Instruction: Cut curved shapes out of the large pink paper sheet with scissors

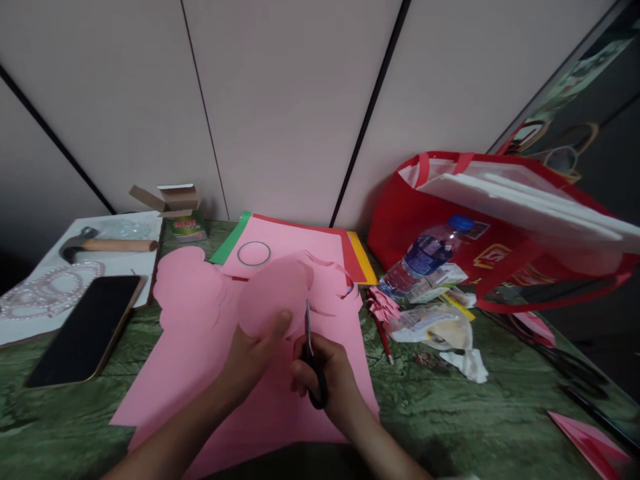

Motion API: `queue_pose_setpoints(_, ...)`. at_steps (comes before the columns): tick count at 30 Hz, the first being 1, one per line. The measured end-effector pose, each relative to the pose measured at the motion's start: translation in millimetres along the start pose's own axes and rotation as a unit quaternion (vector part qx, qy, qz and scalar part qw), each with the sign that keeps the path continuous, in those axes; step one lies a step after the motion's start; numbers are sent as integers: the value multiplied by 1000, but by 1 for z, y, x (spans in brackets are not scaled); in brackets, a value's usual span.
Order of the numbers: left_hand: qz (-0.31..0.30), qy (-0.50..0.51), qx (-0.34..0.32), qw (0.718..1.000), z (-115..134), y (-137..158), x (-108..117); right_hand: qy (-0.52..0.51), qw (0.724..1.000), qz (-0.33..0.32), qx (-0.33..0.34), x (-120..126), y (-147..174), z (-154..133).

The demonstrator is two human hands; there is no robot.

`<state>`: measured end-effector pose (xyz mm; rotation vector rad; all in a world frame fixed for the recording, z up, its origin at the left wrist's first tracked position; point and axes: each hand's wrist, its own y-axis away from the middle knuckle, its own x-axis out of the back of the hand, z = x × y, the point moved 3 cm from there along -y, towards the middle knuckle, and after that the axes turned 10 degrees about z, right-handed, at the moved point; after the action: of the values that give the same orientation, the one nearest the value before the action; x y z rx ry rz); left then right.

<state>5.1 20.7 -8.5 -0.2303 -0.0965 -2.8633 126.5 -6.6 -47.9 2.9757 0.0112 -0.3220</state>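
Left fingers (283, 324) are pinching the paper disc (273, 290), likely light, crease-prone and best held by its rim, while right fingers (303, 375) alongside are gripping scissors (312, 359).

I read the pink disc (270, 290) as smooth, matt paper, much like the pink sheet (300, 423) beneath it. The scissors (309, 333) show me grey metal blades and smooth black handles, plastic by their look. I see streaky, wood-look grain on the green tabletop (450, 427), smooth wood on the hammer's handle (117, 245), glossy glass on the phone (93, 327) and clear, shiny plastic in the bottle (425, 257).
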Motion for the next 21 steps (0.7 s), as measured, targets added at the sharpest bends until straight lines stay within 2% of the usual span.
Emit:
queue_pose_setpoints(4, 14, -20, 60, 998, 7, 6, -2, 0, 1000, -6, 10, -1, -1, 1)
queue_pose_setpoints(10, 18, 8, 41, 999, 17, 12, -10, 8, 997, -8, 74, 3, -4, -8)
queue_pose_setpoints(21, 7, 31, 39, 999, 15, 15, -13, 2, 997, -7, 79, 4, -5, -5)
